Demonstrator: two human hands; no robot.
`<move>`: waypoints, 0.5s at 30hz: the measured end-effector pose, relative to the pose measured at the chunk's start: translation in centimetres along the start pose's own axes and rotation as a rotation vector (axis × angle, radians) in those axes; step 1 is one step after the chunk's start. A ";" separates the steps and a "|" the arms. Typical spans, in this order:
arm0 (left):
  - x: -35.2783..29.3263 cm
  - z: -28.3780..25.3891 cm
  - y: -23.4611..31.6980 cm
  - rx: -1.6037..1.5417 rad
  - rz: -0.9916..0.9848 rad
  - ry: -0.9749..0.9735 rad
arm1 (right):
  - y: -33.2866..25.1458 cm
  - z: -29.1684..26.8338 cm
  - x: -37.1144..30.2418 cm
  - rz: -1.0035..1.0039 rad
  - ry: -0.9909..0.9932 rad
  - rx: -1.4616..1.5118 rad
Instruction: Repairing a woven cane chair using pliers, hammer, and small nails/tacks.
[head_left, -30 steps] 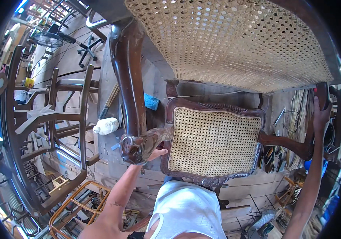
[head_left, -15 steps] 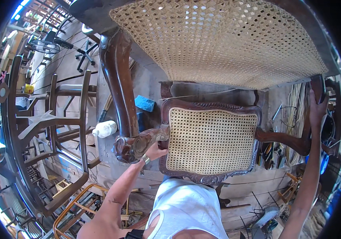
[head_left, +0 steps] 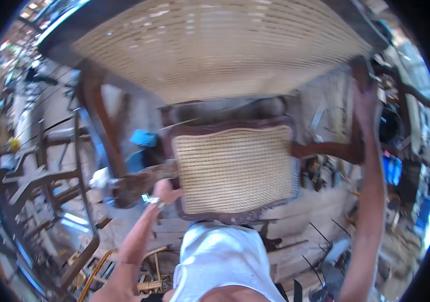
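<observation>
A dark wooden armchair with woven cane panels fills the middle of the view. Nearest me is its smaller panel (head_left: 235,171), set in a carved, scalloped frame; the larger panel (head_left: 215,55) slants across the top. My left hand (head_left: 164,191) is closed on the left edge of the carved frame, beside the scrolled end of the armrest (head_left: 129,189), its fingers hidden behind the wood. My right arm reaches far forward, and my right hand (head_left: 366,98) grips the right arm post just below the larger panel's corner. Motion blurs the fingers there.
Bare chair frames (head_left: 44,176) are stacked at the left. A blue block (head_left: 143,138) and a white container (head_left: 100,178) lie beyond the left armrest. Hand tools (head_left: 320,173) lie beneath the right armrest, and a fan-like object (head_left: 335,251) stands at the lower right.
The whole scene has shifted left in the picture and is now blurred by motion. Both hands keep the same places on the armchair.
</observation>
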State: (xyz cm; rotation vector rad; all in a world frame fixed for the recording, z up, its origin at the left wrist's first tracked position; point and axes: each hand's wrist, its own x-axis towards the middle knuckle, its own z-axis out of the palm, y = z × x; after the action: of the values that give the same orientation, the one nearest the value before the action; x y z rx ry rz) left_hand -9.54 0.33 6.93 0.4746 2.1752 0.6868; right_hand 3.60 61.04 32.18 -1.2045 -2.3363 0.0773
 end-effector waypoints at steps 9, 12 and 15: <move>0.9 0.8 -4.5 -0.158 0.010 -0.041 | -2.0 -1.1 -1.3 -0.034 0.087 0.102; 1.4 1.3 -4.0 -0.092 0.080 0.038 | -1.6 -1.6 -0.9 -0.032 0.062 0.131; 0.9 0.7 -2.6 -0.074 0.013 0.004 | -1.4 -1.7 -0.9 -0.046 0.049 0.151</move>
State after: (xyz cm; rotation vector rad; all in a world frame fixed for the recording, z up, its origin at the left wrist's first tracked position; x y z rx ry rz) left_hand -9.79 -1.02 4.46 0.4496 2.1441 0.7738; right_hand 3.76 59.21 33.63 -1.0670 -2.2705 0.2024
